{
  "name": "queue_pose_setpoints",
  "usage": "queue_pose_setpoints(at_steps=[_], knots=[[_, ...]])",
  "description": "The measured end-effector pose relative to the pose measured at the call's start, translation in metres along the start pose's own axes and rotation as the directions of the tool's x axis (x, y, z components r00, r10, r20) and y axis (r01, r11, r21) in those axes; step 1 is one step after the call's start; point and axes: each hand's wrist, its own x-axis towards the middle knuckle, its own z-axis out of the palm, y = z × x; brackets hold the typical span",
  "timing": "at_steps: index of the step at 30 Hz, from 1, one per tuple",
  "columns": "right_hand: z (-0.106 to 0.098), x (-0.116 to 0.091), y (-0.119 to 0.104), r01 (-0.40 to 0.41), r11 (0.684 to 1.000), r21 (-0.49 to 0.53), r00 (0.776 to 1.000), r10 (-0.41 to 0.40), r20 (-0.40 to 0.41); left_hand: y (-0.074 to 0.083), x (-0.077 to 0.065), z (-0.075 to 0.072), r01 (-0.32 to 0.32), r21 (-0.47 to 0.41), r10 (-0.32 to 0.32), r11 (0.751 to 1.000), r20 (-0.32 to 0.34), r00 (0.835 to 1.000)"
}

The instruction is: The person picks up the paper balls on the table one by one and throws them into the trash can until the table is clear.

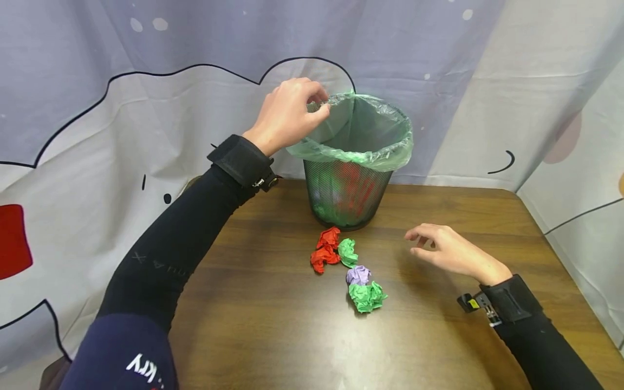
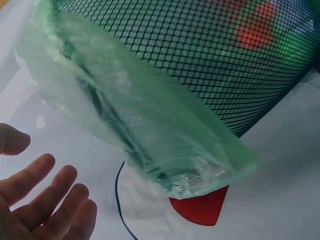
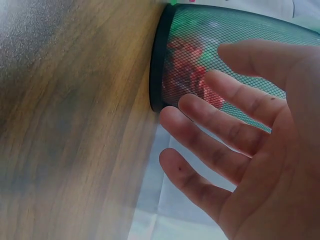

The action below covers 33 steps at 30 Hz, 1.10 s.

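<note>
My left hand (image 1: 291, 112) is raised beside the left rim of a black mesh wastebasket (image 1: 348, 192), its fingers loosely bent with nothing between them. A green plastic bag (image 1: 390, 154) lines the basket and folds over its rim; red and green shapes show through the mesh. In the left wrist view, the fingers (image 2: 60, 200) stand apart from the bag. My right hand (image 1: 446, 250) hovers over the table on the right, its relaxed fingers (image 3: 215, 150) holding nothing. Two touching red crumpled papers (image 1: 325, 252) lie before the basket, with a green crumpled paper (image 1: 348, 253) beside them.
Nearer on the wooden table (image 1: 273, 325) lie a lilac crumpled paper (image 1: 358, 274) and another green crumpled paper (image 1: 367, 297), touching each other. A printed cloth (image 1: 205, 119) hangs right behind the basket, and more cloth borders the table's right edge.
</note>
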Motion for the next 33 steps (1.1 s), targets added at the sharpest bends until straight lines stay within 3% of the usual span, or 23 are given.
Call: queue_pose_setpoints(at_steps=[9, 19, 33], knots=[[0.002, -0.004, -0.003, -0.002, 1.000, 0.003, 1.000, 0.002, 0.014, -0.014, -0.032, 0.007, -0.005, -0.062, -0.001, 0.998, -0.097, 0.995], [0.004, -0.010, 0.000, 0.003, 1.000, 0.011, 1.000, -0.003, 0.027, -0.035, -0.066, 0.016, -0.060, -0.165, 0.020, 0.984, -0.235, 0.972], [0.005, -0.012, -0.006, 0.054, 0.998, 0.034, 0.998, -0.055, 0.021, -0.039, -0.102, 0.047, -0.103, -0.199, 0.050, 0.975, -0.253, 0.966]])
